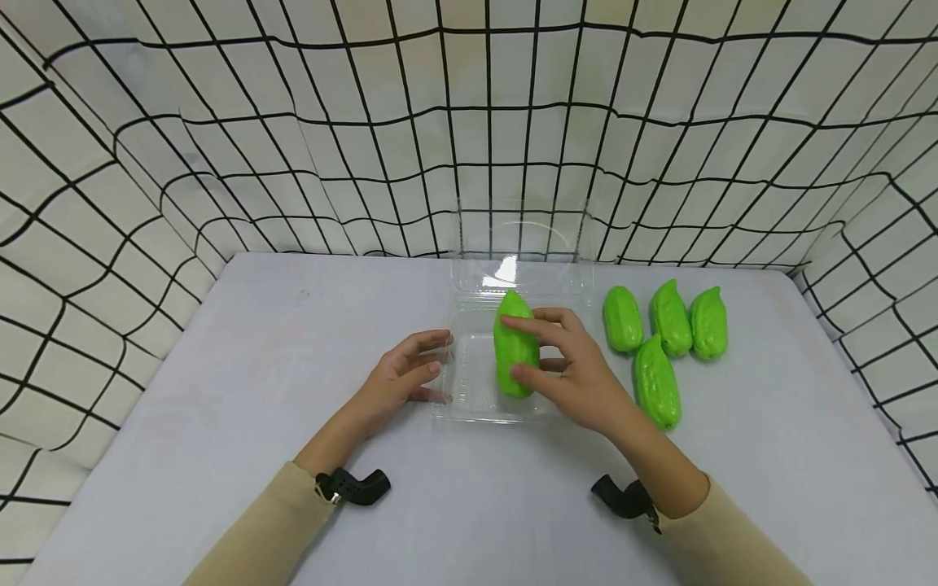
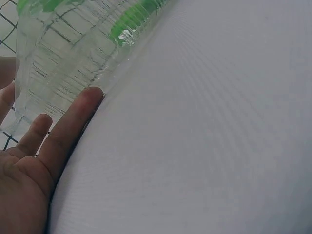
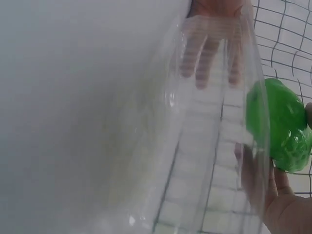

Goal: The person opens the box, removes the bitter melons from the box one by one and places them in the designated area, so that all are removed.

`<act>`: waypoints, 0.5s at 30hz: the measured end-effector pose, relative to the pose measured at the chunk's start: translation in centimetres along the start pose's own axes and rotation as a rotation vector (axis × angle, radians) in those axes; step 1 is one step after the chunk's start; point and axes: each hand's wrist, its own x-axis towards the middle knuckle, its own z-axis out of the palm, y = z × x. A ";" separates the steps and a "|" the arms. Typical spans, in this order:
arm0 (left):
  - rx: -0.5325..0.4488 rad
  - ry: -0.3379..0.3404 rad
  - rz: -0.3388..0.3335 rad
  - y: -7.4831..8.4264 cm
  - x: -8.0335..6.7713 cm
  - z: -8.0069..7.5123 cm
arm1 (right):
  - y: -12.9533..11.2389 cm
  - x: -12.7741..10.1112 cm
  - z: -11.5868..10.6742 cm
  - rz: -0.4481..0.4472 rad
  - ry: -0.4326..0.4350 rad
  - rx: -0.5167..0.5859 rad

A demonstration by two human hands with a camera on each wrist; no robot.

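My right hand (image 1: pixel 575 366) grips a bright green, glossy, ridged model fruit (image 1: pixel 515 346) with a pointed tip, thumb on one side and fingers on the other. It holds the fruit over a clear plastic clamshell box (image 1: pixel 476 407), whose lid is raised at the back. In the right wrist view the green fruit (image 3: pixel 280 124) shows beyond the clear wall, with the hand partly seen through it. At the box's left side, my left hand (image 1: pixel 403 374) rests with extended fingers against the wall. The left wrist view has those fingers (image 2: pixel 73 122) touching the clear plastic.
Several matching green fruits (image 1: pixel 709 324) lie to the right of the box, one of them (image 1: pixel 657 382) closer to my right forearm. A black wire grid (image 1: pixel 487 110) encloses the white table (image 1: pixel 293 325) at the back and sides.
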 end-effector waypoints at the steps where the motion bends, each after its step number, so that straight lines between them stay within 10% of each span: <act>1: 0.002 0.000 0.000 0.0 0.0 0.0 | -0.1 -0.3 -0.4 0.002 0.012 -0.010; 15: 0.011 -0.001 0.008 -0.1 0.1 0.0 | 0.6 -3.6 -6.3 0.042 0.112 -0.061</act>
